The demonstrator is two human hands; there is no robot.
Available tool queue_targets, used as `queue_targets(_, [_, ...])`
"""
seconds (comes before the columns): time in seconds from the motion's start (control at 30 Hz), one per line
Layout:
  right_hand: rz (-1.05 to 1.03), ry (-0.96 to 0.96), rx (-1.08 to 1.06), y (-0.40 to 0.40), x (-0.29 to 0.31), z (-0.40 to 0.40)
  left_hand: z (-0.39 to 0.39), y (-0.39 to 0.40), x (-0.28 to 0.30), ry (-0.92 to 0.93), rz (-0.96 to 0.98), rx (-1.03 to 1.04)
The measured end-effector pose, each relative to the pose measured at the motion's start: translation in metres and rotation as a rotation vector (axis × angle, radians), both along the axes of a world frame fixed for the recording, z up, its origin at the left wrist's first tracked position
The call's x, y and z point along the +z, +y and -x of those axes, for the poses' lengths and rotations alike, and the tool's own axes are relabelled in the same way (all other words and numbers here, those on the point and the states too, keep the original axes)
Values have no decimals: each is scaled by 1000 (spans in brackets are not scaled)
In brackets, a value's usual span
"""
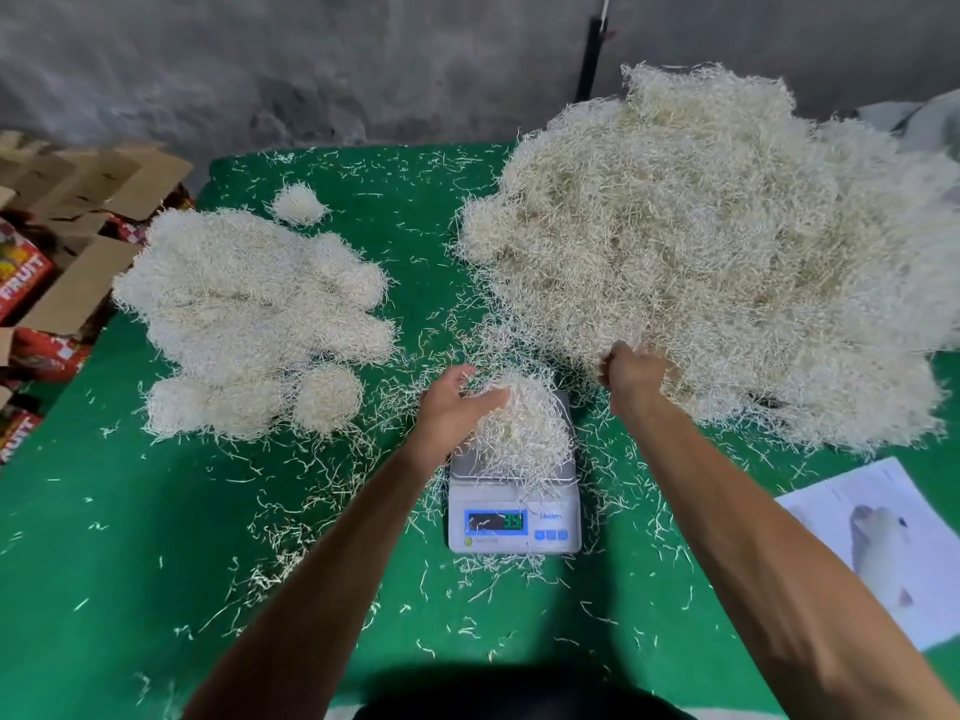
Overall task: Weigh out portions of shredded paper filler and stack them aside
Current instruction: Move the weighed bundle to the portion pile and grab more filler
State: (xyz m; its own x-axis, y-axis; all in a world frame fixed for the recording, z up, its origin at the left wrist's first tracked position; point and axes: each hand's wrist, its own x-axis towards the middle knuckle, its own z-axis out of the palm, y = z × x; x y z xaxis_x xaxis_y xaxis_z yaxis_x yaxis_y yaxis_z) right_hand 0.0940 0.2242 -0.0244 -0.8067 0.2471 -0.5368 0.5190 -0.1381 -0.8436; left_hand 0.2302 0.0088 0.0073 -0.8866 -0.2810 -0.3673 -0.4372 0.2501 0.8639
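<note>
L hand point(457, 402) open, fingers resting on paper clump point(519, 433) atop scale point(514, 511). R hand point(631, 374) curled, gripping shreds at edge of big pile point(717, 241). Weighed portions point(249, 324) lie left.

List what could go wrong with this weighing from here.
1. The left hand rests against the portion on the scale, so its pressure could skew the reading.
2. Loose strands overhang the scale's edge onto the green table and may not be fully weighed.
3. The right hand, pulling at the big pile, could drag extra shreds onto the scale.
</note>
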Motion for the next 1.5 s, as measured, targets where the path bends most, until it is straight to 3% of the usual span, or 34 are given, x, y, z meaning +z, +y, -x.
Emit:
queue_targets(0.4, [-46, 103, -63, -4, 9, -25, -15, -1, 9, 103, -207, 132])
queue_targets(0.77, [17, 78, -105, 3, 9, -43, -24, 0, -3, 120, -368, 217])
queue_targets(1.03, [-7, 116, -65, 6, 5, -47, -28, 1, -5, 110, -404, 240])
queue_targets(1.17, [-5, 214, 140, 9, 10, -50, -30, 1, -10, 107, -414, 255])
queue_targets(1.33, [-379, 328, 621, -14, 11, -66, -21, 9, -15, 11, -409, 348])
queue_targets(1.5, [-487, 336, 725, -64, -1, -90, -3, 29, -25, -127, -444, 309])
